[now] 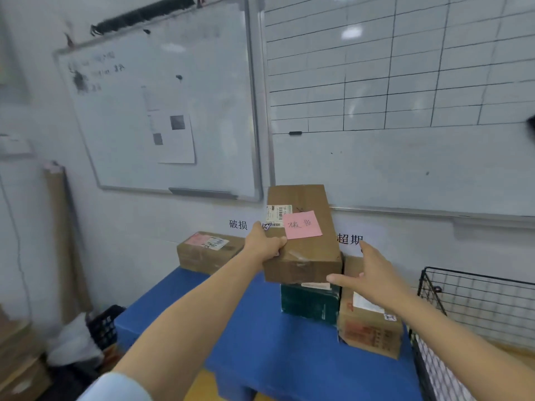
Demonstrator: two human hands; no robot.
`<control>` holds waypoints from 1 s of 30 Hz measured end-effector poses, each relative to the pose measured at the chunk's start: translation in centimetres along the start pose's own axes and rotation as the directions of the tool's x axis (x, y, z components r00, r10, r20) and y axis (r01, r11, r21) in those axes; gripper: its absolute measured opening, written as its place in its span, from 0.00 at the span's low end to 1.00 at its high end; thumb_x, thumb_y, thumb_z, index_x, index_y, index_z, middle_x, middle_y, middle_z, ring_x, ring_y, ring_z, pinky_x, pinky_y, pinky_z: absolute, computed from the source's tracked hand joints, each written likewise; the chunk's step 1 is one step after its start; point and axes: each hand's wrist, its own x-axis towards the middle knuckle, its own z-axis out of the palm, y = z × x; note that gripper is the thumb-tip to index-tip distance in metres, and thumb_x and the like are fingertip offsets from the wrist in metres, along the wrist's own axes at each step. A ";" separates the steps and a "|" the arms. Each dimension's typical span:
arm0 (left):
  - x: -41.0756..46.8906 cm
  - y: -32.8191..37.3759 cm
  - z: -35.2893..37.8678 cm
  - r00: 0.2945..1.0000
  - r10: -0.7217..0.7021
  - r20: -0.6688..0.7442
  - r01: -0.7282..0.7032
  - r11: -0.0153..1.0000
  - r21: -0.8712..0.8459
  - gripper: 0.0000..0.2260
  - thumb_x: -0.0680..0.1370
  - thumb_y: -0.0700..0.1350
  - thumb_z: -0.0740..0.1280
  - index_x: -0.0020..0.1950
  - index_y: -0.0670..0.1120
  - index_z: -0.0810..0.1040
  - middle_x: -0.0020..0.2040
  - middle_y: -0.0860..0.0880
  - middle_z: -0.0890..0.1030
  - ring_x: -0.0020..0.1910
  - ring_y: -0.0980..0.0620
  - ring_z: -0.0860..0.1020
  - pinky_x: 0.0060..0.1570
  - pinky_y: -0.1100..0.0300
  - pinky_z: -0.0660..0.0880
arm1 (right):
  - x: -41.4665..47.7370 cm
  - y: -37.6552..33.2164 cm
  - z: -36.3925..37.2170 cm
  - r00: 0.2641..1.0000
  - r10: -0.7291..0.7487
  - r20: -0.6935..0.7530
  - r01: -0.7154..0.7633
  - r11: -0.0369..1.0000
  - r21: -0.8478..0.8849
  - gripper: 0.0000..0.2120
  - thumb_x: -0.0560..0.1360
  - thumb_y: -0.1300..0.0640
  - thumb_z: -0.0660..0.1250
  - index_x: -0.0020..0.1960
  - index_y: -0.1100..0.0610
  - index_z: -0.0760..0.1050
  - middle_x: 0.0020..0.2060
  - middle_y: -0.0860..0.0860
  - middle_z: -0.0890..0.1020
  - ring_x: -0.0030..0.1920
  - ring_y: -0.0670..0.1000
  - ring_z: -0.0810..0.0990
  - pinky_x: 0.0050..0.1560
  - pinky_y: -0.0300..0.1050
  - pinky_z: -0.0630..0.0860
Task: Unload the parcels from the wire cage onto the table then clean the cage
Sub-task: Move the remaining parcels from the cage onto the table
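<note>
My left hand grips the left edge of a brown cardboard parcel that bears a pink note and a barcode label. The parcel is tilted above a dark green box on the blue table. My right hand is spread open just right of the parcel, its thumb near the parcel's lower right corner; contact is unclear. A printed cardboard parcel stands right of the green box. Another brown parcel lies at the table's far left. The black wire cage stands right of the table.
Two whiteboards hang on the wall behind the table. A black crate, a white bag and cardboard boxes sit on the floor at the left. A rolled brown paper tube leans against the wall.
</note>
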 end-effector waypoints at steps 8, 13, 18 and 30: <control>5.3 -4.0 -6.3 0.998 -0.060 0.003 0.060 0.998 -0.029 0.27 0.74 0.43 0.71 0.69 0.44 0.65 0.57 0.43 0.78 0.42 0.48 0.79 0.49 0.53 0.79 | 3.9 -6.1 6.7 1.000 -0.016 0.021 0.014 0.997 0.071 0.53 0.65 0.40 0.76 0.77 0.59 0.51 0.74 0.53 0.61 0.73 0.53 0.62 0.69 0.48 0.63; 8.8 -7.2 -8.5 0.991 -0.125 0.049 0.129 0.989 -0.070 0.19 0.68 0.44 0.72 0.58 0.45 0.73 0.50 0.43 0.81 0.48 0.44 0.82 0.49 0.44 0.80 | 6.9 -8.5 11.6 0.999 -0.012 0.049 0.009 0.998 0.063 0.51 0.55 0.33 0.77 0.71 0.48 0.60 0.64 0.47 0.72 0.64 0.50 0.72 0.63 0.51 0.73; 13.2 -10.3 -10.0 0.981 -0.128 0.145 0.143 0.984 -0.101 0.17 0.72 0.39 0.70 0.60 0.42 0.73 0.54 0.41 0.80 0.37 0.49 0.78 0.37 0.57 0.77 | 10.6 -8.7 17.5 0.997 0.070 -0.009 -0.070 0.997 0.038 0.54 0.51 0.31 0.75 0.71 0.47 0.60 0.63 0.47 0.73 0.64 0.50 0.71 0.62 0.52 0.74; 17.9 -18.0 -9.6 0.920 -0.168 0.354 0.147 0.986 0.084 0.20 0.73 0.42 0.70 0.63 0.44 0.68 0.58 0.43 0.77 0.52 0.46 0.78 0.50 0.50 0.80 | 11.1 -9.8 26.0 0.947 0.321 0.002 -0.321 0.947 0.016 0.55 0.60 0.45 0.80 0.76 0.54 0.51 0.66 0.54 0.63 0.67 0.54 0.64 0.65 0.47 0.67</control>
